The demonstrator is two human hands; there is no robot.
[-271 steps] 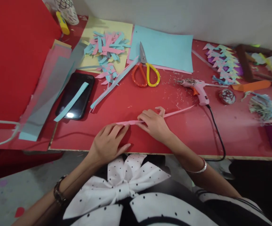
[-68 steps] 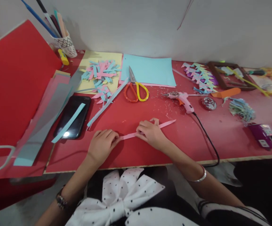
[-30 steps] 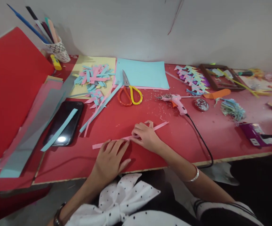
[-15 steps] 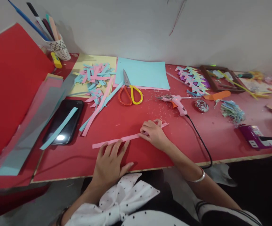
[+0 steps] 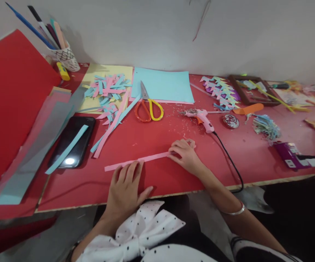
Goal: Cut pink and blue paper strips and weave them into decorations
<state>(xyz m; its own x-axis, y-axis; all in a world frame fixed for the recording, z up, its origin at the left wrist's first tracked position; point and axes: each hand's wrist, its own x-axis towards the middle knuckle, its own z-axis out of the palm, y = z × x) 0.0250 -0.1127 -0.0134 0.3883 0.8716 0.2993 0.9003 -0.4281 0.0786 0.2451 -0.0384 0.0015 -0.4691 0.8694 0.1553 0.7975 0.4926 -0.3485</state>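
Note:
A long pink paper strip lies across the red tabletop in front of me, tilted up slightly to the right. My left hand rests flat, fingers stretched out, its fingertips on the strip's left part and the thumb apart. Near the other end, my right hand has its fingers curled and pinched on the strip, hiding part of it. Beyond both hands lie scissors with one red and one yellow handle, blades slightly apart. A pink glue gun lies on its side beyond my right hand.
Paper cuttings pile on a yellow sheet beside blue paper. A phone with a blue strip on it lies left, near a red board and a pen cup. The glue gun's cord runs over the table's front edge.
My right hand has slid to the right along the pink strip, baring more of its middle. My left hand has stayed nearly in place on the strip.

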